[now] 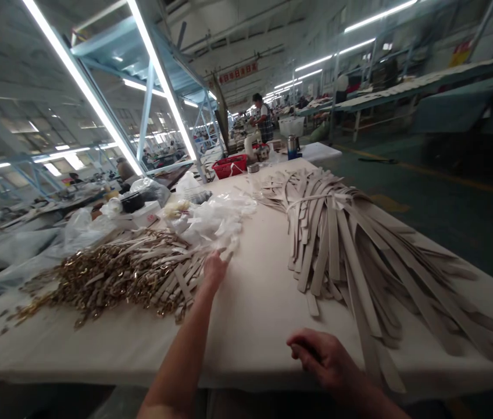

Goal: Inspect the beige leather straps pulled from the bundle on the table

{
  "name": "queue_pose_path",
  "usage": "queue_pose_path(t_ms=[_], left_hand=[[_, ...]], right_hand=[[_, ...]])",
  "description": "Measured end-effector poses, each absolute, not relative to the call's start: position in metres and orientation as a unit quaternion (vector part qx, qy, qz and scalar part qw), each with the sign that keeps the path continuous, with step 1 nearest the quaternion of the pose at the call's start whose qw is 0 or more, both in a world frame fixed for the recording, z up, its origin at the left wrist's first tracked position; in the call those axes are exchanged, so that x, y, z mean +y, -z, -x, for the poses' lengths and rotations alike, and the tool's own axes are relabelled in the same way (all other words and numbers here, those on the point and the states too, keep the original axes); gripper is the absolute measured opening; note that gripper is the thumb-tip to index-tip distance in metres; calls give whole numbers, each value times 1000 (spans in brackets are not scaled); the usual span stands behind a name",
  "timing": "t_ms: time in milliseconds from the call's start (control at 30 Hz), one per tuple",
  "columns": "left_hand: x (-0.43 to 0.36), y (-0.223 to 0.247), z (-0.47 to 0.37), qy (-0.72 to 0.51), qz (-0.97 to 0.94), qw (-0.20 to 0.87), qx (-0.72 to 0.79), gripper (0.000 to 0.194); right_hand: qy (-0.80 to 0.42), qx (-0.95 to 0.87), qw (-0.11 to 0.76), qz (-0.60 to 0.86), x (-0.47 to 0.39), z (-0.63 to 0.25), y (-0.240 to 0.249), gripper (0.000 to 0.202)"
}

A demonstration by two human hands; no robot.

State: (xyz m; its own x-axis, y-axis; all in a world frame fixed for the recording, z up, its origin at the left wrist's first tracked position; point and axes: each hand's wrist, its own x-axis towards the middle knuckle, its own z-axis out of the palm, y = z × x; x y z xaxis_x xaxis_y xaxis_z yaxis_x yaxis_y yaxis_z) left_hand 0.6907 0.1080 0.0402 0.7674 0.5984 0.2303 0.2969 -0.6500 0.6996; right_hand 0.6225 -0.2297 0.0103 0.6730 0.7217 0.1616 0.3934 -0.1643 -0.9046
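My left hand [215, 270] reaches out to the right edge of a heap of short beige straps with gold-coloured metal fittings [128, 273]. Its fingers are blurred, and a pale strip shows just beyond them; whether they grip it, I cannot tell. Nearer the table's front edge, my right hand [322, 356] is closed, thumb against curled fingers, and whatever may be inside is hidden. To its right lies a large bundle of long beige strips [338, 233], tied across with a band and fanned toward the front edge.
Crumpled clear plastic bags [215, 215] lie behind the heap on the pale-covered table [259, 291]. A red basket [229, 166] and a metal flask [292, 146] stand at the far end. Blue metal framing [146, 110] rises on the left. Farther back, a person [264, 119] stands.
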Motion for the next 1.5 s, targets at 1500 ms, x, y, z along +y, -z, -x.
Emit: queue_pose_path(t_ms=[1500], left_hand=[[50, -59, -502, -341, -611, 654, 288, 44]], right_hand=[[-293, -561, 394, 667, -108, -654, -110, 32]])
